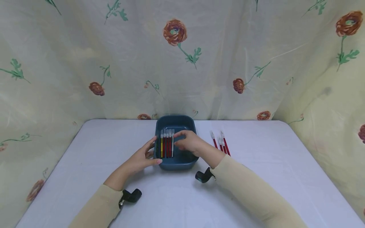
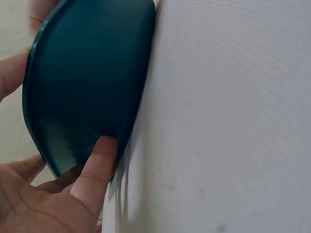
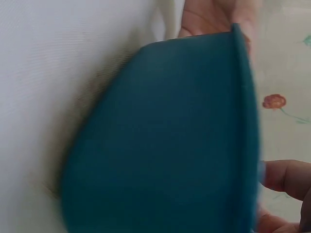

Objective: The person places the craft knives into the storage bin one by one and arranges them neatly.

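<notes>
A dark blue plastic tray (image 1: 176, 165) stands on the table. My left hand (image 1: 139, 158) holds its left side, thumb over the front left corner and fingers along the outer wall; one finger lies low on the outer wall (image 2: 97, 77) in the left wrist view. Inside the tray, slim pens with pale translucent caps lie side by side: a yellow pen (image 1: 161, 145), several red pens (image 1: 167, 145) and a whitish pen (image 1: 172, 147) at the right end. Above the tray's right half, my right hand (image 1: 190, 142) has thumb and forefinger apart, fingertips right at the whitish pen.
Several more red pens (image 1: 225, 144) with pale caps lie loose on the white table (image 1: 251, 145), right of the tray and beyond my right forearm. A flowered curtain (image 1: 128, 63) hangs behind and beside the table. Black wrist cameras (image 1: 203, 176) are strapped to both sleeves.
</notes>
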Motion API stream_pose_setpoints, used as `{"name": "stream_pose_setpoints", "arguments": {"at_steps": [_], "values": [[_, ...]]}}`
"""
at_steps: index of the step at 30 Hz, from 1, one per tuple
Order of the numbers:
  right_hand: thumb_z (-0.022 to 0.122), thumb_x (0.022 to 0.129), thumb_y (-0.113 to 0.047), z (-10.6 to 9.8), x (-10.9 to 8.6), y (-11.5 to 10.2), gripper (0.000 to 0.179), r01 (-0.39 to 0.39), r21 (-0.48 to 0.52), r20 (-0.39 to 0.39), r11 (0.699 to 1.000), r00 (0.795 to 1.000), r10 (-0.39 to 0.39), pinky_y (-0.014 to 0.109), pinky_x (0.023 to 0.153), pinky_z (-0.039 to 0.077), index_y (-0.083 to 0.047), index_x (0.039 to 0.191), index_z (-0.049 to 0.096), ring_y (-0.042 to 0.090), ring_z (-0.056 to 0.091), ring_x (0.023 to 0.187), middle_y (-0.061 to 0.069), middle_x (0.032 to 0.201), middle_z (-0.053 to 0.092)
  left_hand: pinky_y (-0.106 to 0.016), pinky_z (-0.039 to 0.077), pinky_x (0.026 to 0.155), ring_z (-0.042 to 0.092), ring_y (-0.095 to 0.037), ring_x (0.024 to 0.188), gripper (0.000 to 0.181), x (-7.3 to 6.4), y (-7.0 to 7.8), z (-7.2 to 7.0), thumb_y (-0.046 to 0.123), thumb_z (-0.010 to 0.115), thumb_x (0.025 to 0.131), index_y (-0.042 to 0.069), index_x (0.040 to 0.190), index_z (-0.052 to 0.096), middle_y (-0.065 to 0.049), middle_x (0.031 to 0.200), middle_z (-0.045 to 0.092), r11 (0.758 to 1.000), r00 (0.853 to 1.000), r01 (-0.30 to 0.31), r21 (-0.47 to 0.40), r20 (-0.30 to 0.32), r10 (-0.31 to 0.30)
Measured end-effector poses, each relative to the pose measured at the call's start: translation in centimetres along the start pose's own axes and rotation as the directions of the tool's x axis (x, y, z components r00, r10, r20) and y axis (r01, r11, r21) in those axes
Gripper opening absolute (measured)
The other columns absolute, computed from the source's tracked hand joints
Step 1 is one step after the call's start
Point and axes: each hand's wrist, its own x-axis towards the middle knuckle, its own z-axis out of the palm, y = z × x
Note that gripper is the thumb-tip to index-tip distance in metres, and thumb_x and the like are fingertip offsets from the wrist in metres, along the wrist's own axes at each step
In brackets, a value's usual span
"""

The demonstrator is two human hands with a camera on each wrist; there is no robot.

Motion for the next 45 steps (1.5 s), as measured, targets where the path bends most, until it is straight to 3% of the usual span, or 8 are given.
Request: {"name": "stream_pose_setpoints", "arguments": {"at_steps": [4, 12, 19, 26, 37, 45], "values": [[0.064, 0.096, -0.006, -0.6, -0.5, -0.2, 0.034, 0.025, 0.011, 0.029, 1.0, 0.999, -0.025, 0.047, 0.1, 0.05, -0.007, 0.13, 0.062, 0.037, 0.064, 0.115, 0.017, 0.12, 0.065, -0.059, 0.031, 0.113, 0.023, -0.047, 0.146, 0.103, -0.1, 0.0, 0.0, 0.032, 0.082, 0.085, 0.03, 0.162, 0.013, -0.019, 0.165, 0.016, 1.0, 1.0, 0.01, -0.002, -0.001, -0.01], [0.062, 0.098, -0.009, -2.1, -2.0, -0.6, 0.036, 0.054, -0.072, 0.065, 0.996, 0.997, -0.049, 0.048, 0.102, 0.049, -0.007, 0.134, 0.059, 0.039, 0.062, 0.116, 0.021, 0.12, 0.065, -0.059, 0.031, 0.113, 0.024, -0.046, 0.147, 0.1, -0.1, -0.1, 0.1, 0.025, 0.081, 0.087, 0.029, 0.162, 0.014, -0.019, 0.165, 0.016, 1.0, 1.0, 0.017, -0.005, -0.009, -0.017], [0.063, 0.097, -0.011, -3.3, -3.0, -0.4, 0.034, 0.089, -0.119, 0.047, 0.989, 0.995, -0.084, 0.045, 0.098, 0.052, -0.008, 0.131, 0.062, 0.039, 0.063, 0.112, 0.014, 0.113, 0.065, -0.058, 0.03, 0.113, 0.024, -0.047, 0.146, 0.1, -0.1, -0.1, 0.1, 0.023, 0.081, 0.087, 0.028, 0.162, 0.015, -0.021, 0.164, 0.017, 1.0, 1.0, 0.01, -0.002, -0.019, -0.01], [0.06, 0.1, -0.015, -4.8, -3.9, 0.0, 0.034, 0.109, -0.134, 0.041, 0.985, 0.994, -0.104, 0.044, 0.098, 0.052, -0.006, 0.133, 0.06, 0.039, 0.06, 0.112, 0.02, 0.123, 0.062, -0.058, 0.031, 0.113, 0.025, -0.047, 0.145, 0.1, 0.0, -0.1, 0.1, 0.022, 0.081, 0.087, 0.027, 0.162, 0.015, -0.021, 0.164, 0.017, 1.0, 1.0, 0.005, 0.005, -0.023, -0.005], [0.057, 0.103, -0.022, -7.5, -5.4, 0.9, 0.035, 0.108, -0.152, 0.015, 0.982, 0.994, -0.107, 0.041, 0.096, 0.053, -0.006, 0.134, 0.06, 0.031, 0.061, 0.109, 0.018, 0.131, 0.061, -0.058, 0.031, 0.113, 0.024, -0.047, 0.146, 0.1, 0.0, -0.1, 0.2, 0.022, 0.081, 0.087, 0.026, 0.162, 0.015, -0.021, 0.164, 0.016, 1.0, 1.0, 0.002, -0.006, -0.02, -0.002], [0.056, 0.103, -0.022, -9.5, -6.0, 2.2, 0.035, 0.105, -0.136, 0.0, 0.985, 0.994, -0.106, 0.04, 0.094, 0.053, -0.005, 0.134, 0.059, 0.035, 0.057, 0.115, 0.018, 0.133, 0.06, -0.058, 0.031, 0.113, 0.024, -0.047, 0.146, 0.101, 0.1, 0.0, 0.2, 0.024, 0.081, 0.086, 0.027, 0.162, 0.015, -0.02, 0.165, 0.016, 1.0, 1.0, 0.005, -0.01, -0.02, -0.005]]}}
